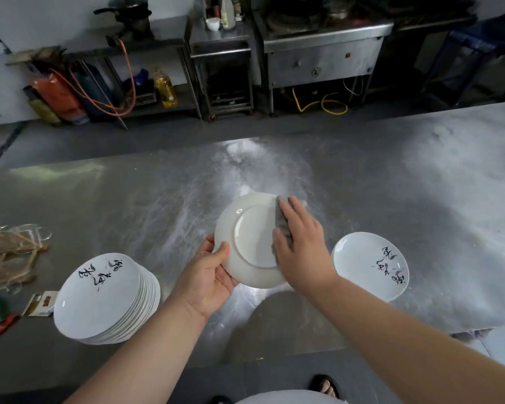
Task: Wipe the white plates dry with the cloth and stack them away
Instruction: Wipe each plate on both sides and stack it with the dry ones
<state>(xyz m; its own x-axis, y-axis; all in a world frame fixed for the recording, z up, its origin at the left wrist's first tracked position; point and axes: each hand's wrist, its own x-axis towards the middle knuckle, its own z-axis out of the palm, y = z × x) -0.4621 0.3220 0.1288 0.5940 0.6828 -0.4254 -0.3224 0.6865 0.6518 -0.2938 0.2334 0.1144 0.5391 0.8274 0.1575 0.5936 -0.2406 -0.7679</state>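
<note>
Closest in, the left hand point(207, 275) grips a round white ceramic plate point(251, 237) by its near-left rim, thumb curled over the edge onto the underside. It holds the plate upturned and tilted above the brushed steel counter point(391, 185). The right hand point(301, 243) lies flat, fingers straight, pressing a small folded grey cloth point(282, 217) against the right side of the plate's base, across the foot ring.

I judge this to be the wiping of the plate's back. To do it well, the cloth should sweep all the way round the foot ring, where water would collect, and out to the rim. The left hand should turn the plate so the patch under its own thumb gets dried too. The grip needs to be firm, since a wet glazed rim is likely slippery.

Just to the left on the counter stands a tall stack of white plates point(99, 295) with black brush lettering. To the right lies a single white lettered plate point(370, 265), face up. Which side takes the dried ones I cannot tell. Both sit near the forearms and could be knocked.

Further left lie a tangle of what look like rubber bands point(12, 252) and a small packet point(41, 303). Beyond the counter, steel shelving holds a yellow oil bottle point(165, 88), with an orange hose point(128, 62) hanging beside it.
</note>
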